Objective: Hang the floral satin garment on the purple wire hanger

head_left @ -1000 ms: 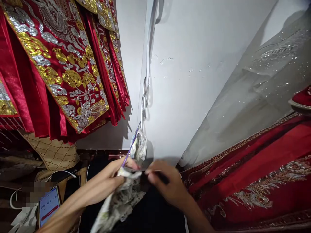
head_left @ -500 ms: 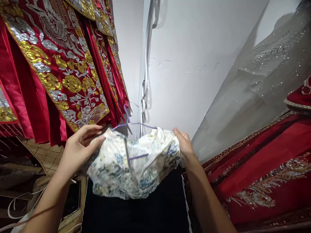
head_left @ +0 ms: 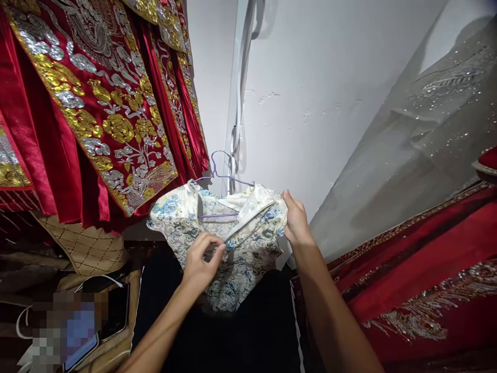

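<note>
A short-sleeved floral blouse in white, blue and yellow hangs on a thin purple wire hanger. The hanger's hook points away from me, and its lower bar shows through the open neck. With thumb and fingers closed, my left hand pinches the blouse at the front, by the neckline edge. My right hand grips the sleeve at the right shoulder, thumb on top. The blouse's lower part drops over dark cloth on my lap.
Red gowns with gold and silver embroidery hang at left. A sparkly pale veil-like fabric and a red beaded garment stand at right. Behind is a white wall. A phone lies on a wooden seat at lower left.
My left hand has moved from the left shoulder to the front neckline. The blouse has unfolded downward and its left sleeve spreads out. My right hand stays at the right sleeve.
</note>
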The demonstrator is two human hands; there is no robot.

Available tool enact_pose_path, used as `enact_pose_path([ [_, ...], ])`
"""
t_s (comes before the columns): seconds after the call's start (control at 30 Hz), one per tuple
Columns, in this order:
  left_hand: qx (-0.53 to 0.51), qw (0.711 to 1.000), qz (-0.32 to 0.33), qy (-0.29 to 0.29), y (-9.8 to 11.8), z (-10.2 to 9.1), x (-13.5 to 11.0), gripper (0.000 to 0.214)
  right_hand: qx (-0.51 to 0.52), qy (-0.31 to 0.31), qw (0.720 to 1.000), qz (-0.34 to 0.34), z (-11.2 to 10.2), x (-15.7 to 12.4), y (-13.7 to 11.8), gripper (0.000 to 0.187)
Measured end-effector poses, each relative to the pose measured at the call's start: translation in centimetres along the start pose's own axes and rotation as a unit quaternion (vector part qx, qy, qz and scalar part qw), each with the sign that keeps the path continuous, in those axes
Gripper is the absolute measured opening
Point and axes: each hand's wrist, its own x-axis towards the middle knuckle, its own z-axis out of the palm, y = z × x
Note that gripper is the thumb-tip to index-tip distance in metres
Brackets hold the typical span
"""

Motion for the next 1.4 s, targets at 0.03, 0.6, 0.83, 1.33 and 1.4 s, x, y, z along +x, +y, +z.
enact_pose_path([
  [0.03,-0.018,1.0,-0.022,0.01,-0.4,0.8,-0.2,0.009,0.007,0.004,1.0,0.006,0.1,0.1,0.1,0.042],
  [0.6,-0.328,0.903,-0.256,0.109,-4.6,5.9,-0.4,0.037,-0.053,0.187,0.98,-0.038,-5.8,-5.4,6.5,0.041],
  [0.83,-0.354,0.877,-0.315,0.08,-5.0,5.0,-4.1,0.028,-0.227,0.086,0.97,0.02,-1.8,-16.4,17.3,0.037],
  [1.33,-0.498,0.817,-0.291,0.009,-3.8,3.4,-5.7,0.029,-0.093,-0.143,0.977,0.128,1.9,-18.2,17.8,0.028],
  [1.4,-0.492,0.824,-0.282,0.009,-3.3,3.1,-5.5,0.033,-0.139,-0.142,0.977,0.075,1.9,-18.2,17.3,0.024],
])
